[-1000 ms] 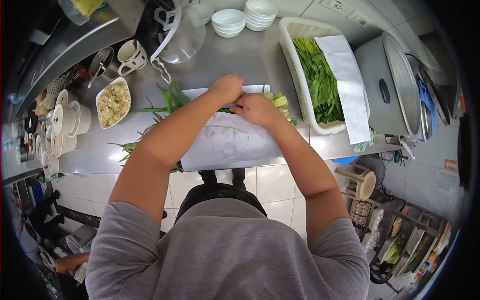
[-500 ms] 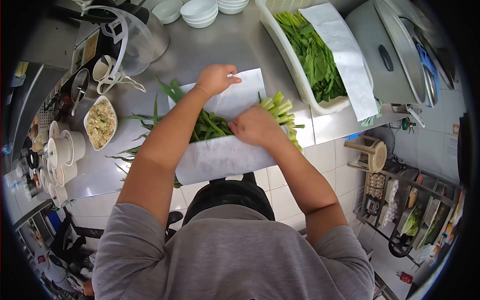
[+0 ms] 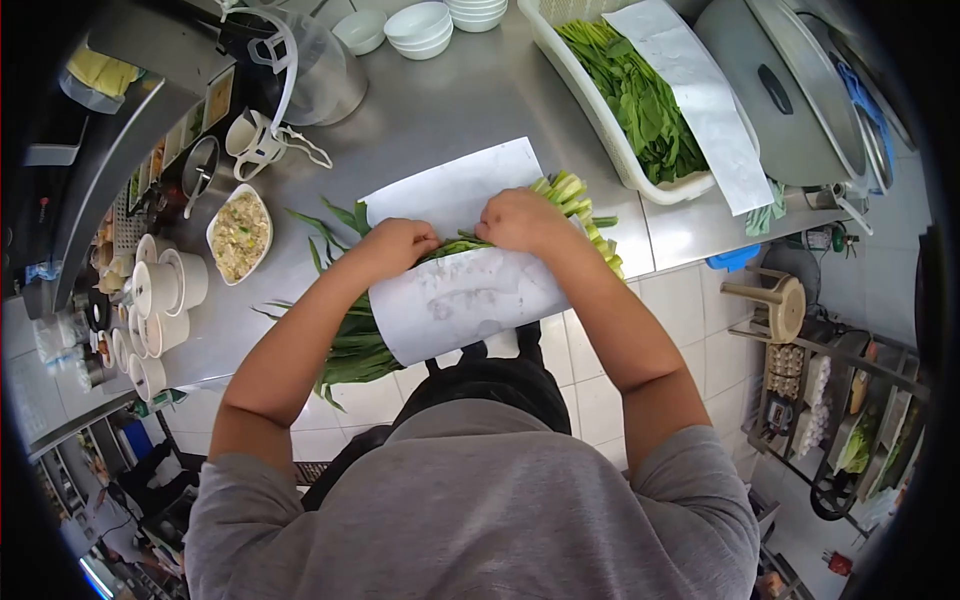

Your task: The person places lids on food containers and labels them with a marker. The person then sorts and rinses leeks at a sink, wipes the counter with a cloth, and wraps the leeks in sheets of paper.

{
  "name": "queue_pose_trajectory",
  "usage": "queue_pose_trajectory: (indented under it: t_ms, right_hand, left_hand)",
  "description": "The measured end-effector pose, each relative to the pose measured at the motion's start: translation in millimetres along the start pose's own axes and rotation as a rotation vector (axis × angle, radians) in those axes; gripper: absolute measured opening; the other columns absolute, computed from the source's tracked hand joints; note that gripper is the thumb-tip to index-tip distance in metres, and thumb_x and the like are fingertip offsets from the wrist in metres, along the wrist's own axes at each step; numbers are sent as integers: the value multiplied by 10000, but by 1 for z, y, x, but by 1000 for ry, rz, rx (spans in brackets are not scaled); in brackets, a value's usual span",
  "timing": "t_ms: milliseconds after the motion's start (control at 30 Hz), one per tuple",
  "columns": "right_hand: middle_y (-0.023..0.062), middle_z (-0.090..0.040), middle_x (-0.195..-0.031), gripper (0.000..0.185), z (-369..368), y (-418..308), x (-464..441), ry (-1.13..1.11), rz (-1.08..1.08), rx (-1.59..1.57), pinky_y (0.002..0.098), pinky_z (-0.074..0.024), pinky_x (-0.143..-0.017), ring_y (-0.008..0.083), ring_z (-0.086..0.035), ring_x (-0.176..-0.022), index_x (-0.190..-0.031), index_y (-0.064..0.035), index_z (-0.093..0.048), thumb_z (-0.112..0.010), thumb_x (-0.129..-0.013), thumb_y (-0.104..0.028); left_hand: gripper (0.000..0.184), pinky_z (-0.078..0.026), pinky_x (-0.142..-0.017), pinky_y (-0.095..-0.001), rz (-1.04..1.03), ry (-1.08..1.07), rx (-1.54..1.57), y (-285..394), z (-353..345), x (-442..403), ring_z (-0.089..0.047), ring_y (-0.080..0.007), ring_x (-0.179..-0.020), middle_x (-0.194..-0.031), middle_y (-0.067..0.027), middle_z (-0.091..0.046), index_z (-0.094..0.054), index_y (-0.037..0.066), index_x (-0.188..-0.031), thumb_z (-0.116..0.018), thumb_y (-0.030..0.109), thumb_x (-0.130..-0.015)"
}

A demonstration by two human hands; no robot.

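Note:
A bundle of long leafy greens [image 3: 358, 345] lies across white paper at the counter's front edge. Its leaves spread out to the left, and pale cut stems [image 3: 572, 196] stick out on the right. The near flap of paper [image 3: 470, 300] covers the bundle's front; the far flap [image 3: 450, 185] lies flat behind it. My left hand [image 3: 400, 246] is closed over the greens near their leafy side. Closer to the stems, my right hand [image 3: 515, 218] presses down on the bundle with curled fingers. Both sets of fingertips are partly hidden.
A white basket [image 3: 600, 130] of greens, partly covered with paper, stands back right. On the left are a bowl of chopped food [image 3: 240, 235], lidded tubs [image 3: 155, 288] and a measuring cup [image 3: 250, 140]. Stacked white bowls [image 3: 418, 28] sit at the back; a stool [image 3: 785, 305] stands right.
My left hand has left the far paper flap and come down toward me onto the greens. My right hand stays on the bundle. The view has shifted slightly.

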State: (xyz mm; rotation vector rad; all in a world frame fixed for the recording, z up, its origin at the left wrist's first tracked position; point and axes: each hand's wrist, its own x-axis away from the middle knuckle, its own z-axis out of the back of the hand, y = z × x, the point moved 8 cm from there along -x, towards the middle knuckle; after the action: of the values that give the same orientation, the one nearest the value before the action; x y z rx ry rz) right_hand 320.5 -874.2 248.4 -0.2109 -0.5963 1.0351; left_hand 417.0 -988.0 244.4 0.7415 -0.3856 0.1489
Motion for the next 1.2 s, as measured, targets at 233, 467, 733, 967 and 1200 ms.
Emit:
queue_pose_trajectory:
  t_ms: [233, 467, 733, 967, 1200]
  right_hand:
    - [174, -673, -836, 269, -6, 2, 1, -39, 7, -68, 427, -495, -810, 342, -639, -866, -791, -52, -720, -613, -734, -293]
    - [172, -672, -834, 301, -3, -4, -9, 60, 114, 44, 425, -498, -774, 342, -640, -837, -797, -23, -702, -644, -742, -313]
    - [212, -530, -1253, 832, 21, -62, 92, 201, 352, 219, 530, -324, -1004, 351, -485, -1185, -1282, -80, -473, -810, -608, -433]
    - [176, -480, -1317, 960, -2, -62, 97, 93, 225, 311, 532, -274, -1058, 331, -461, -1215, -1325, -81, -417, -861, -512, -330]
    - [148, -485, -1315, 923, 5, -63, 83, 28, 192, 295, 496, -270, -1072, 320, -460, -1216, -1294, -93, -450, -857, -497, -321]
  left_hand:
    - [481, -326, -1004, -514, -192, 418, -620, 136, -5, 81, -414, -355, -1209, -1318, -177, -438, -540, 21, -1221, -640, 285, -831]
    - [1090, -268, -1071, -539, -99, 309, -616, 108, -67, 76, -348, -420, -1275, -1352, -289, -343, -242, -11, -1407, -839, 397, -592]
    - [984, -440, -927, -423, -176, 176, -313, 87, -34, 54, -556, -390, -1041, -1149, -246, -544, -365, -20, -1305, -868, 332, -536]
    - [876, -332, -1046, -504, -271, 352, -212, 82, -31, 73, -479, -359, -1190, -1268, -194, -492, -393, 48, -1329, -833, 264, -604]
    - [548, -419, -951, -417, 439, -11, 1835, 6, -147, 203, -534, -247, -1092, -1258, -126, -514, -423, 111, -1316, -561, 458, -915]
